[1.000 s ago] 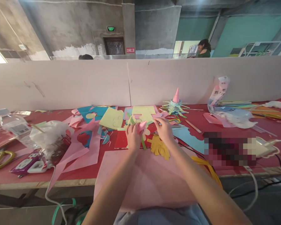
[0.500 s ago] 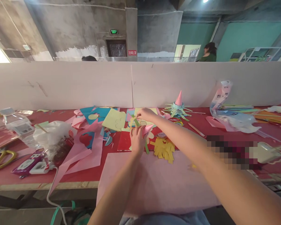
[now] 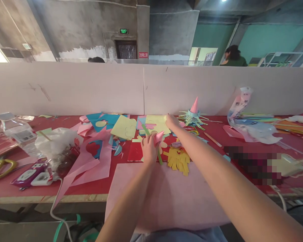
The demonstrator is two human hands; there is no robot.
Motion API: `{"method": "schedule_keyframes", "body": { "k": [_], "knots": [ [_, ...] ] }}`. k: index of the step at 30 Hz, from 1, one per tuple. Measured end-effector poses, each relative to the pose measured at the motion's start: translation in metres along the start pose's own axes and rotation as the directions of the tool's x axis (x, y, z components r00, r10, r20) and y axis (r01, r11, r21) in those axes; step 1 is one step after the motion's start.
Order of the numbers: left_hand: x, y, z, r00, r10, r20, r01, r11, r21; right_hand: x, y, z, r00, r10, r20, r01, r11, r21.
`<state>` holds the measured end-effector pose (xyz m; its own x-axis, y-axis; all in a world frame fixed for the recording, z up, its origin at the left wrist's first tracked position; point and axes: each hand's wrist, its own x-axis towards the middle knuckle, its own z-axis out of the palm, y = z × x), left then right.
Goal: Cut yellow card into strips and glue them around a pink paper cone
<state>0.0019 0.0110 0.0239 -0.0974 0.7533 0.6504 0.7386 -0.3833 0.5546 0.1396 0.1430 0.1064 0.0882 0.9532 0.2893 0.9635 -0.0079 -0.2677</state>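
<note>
My left hand [image 3: 149, 148] is closed around a small pink paper cone [image 3: 158, 137], whose tip points up and to the right. A narrow green paper strip [image 3: 159, 157] runs beneath this hand, its other end showing above the fingers. Farther back and to the right, my right hand [image 3: 172, 122] has its fingers drawn together at the edge of a pale yellow sheet [image 3: 155, 119]; whatever is between them is too small to make out. Fringed yellow paper [image 3: 178, 159] lies just in front of the right forearm. Cut paper pieces surround both hands.
A finished-looking pink cone with a fringed base [image 3: 195, 109] stands by the white partition [image 3: 103, 89]. Plastic bags, a clear bottle [image 3: 17, 129], yellow-handled scissors [image 3: 2, 168] and a purple device [image 3: 29, 173] crowd the left. A pencil [image 3: 212, 139] lies to the right.
My right hand has moved right and slightly back, away from the green strip and the left hand. My left hand still holds the pink cone in nearly the same place.
</note>
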Motion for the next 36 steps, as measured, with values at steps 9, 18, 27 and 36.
{"method": "schedule_keyframes", "body": {
  "k": [9,18,27,36],
  "knots": [
    [0.006,-0.001,-0.010,0.978,-0.080,-0.195,0.066,0.995,-0.075,-0.119,0.017,0.011,0.853,-0.206,-0.479,0.426,0.807,0.410],
    [0.002,0.003,-0.018,0.974,-0.086,-0.210,0.042,0.978,-0.204,-0.161,0.110,0.028,0.732,0.340,-0.590,0.066,0.827,0.558],
    [-0.009,0.014,-0.010,0.913,0.395,-0.104,-0.405,0.907,-0.116,-0.168,0.079,0.023,0.922,0.169,-0.349,0.146,0.683,0.716],
    [-0.001,0.004,-0.011,0.993,0.055,-0.103,-0.064,0.994,-0.087,-0.166,0.090,0.025,0.837,0.270,-0.476,0.110,0.769,0.629]
  ]
}}
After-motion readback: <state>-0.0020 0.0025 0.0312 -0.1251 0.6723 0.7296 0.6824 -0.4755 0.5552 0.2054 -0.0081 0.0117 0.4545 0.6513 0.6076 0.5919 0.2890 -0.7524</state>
